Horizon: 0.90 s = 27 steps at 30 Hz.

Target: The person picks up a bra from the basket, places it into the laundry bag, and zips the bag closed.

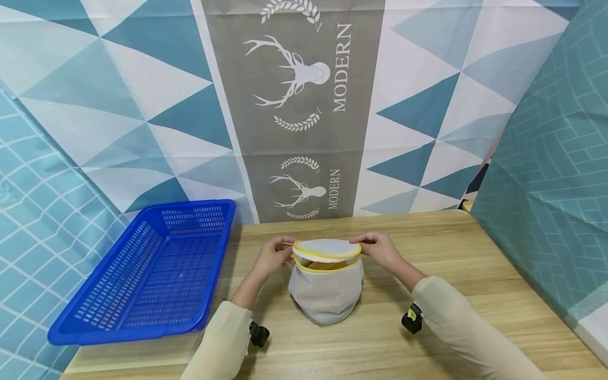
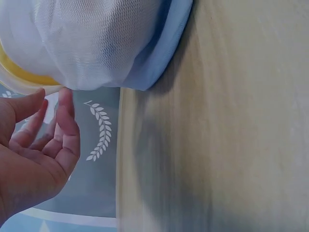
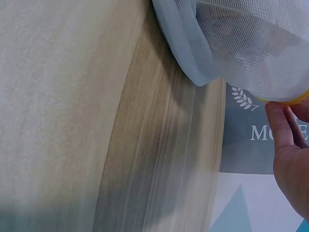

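A white mesh laundry bag (image 1: 325, 295) with yellow trim stands on the wooden table. Its round lid (image 1: 328, 247) is raised a little at the front, leaving a gap that shows the inside. At the left of the rim, my left hand (image 1: 276, 253) pinches the edge between thumb and fingers. My right hand (image 1: 381, 251) pinches the lid's edge on the right. In the left wrist view the mesh side (image 2: 96, 43) hangs above the thumb and fingertips. The right wrist view has the yellow edge (image 3: 289, 100) between thumb and fingers, partly cut off by the frame.
A blue plastic basket (image 1: 163, 330) with perforated walls stands on the left of the table (image 1: 442, 264). Patterned cloth (image 1: 304, 148) hangs behind the table, with tile-patterned sheets at both sides. A dark camera (image 1: 258, 334) sits on the left wrist, another camera (image 1: 411, 321) on the right.
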Available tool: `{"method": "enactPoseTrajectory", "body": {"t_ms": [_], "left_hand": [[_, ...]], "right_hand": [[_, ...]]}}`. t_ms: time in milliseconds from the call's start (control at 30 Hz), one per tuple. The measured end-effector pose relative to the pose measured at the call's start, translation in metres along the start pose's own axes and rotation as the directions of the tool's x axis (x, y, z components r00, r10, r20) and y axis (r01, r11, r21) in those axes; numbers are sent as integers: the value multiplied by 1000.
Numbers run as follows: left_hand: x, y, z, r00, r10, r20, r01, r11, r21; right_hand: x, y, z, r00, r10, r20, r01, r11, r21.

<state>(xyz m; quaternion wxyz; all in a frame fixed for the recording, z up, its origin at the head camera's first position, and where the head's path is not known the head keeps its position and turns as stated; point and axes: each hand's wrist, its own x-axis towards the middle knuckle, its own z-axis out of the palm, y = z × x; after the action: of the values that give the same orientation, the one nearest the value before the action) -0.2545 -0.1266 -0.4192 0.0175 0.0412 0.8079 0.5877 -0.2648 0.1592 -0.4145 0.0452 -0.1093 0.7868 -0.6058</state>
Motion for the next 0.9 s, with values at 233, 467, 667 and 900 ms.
{"method": "enactPoseTrajectory", "body": {"t_ms": [233, 467, 667, 900], "left_hand": [[-1, -1, 1, 998, -59, 38, 56, 997, 57], [-3, 2, 1, 997, -65, 51, 60, 994, 86], [-3, 7, 2, 984, -168, 60, 164, 984, 68], [-3, 13, 4, 970, -216, 108, 205, 973, 108]], "right_hand": [[-1, 2, -1, 1000, -6, -5, 6, 1000, -4], [-2, 2, -2, 1000, -6, -10, 6, 1000, 7], [-2, 2, -2, 999, -37, -14, 37, 999, -14], [-4, 2, -4, 998, -68, 0, 68, 998, 17]]}}
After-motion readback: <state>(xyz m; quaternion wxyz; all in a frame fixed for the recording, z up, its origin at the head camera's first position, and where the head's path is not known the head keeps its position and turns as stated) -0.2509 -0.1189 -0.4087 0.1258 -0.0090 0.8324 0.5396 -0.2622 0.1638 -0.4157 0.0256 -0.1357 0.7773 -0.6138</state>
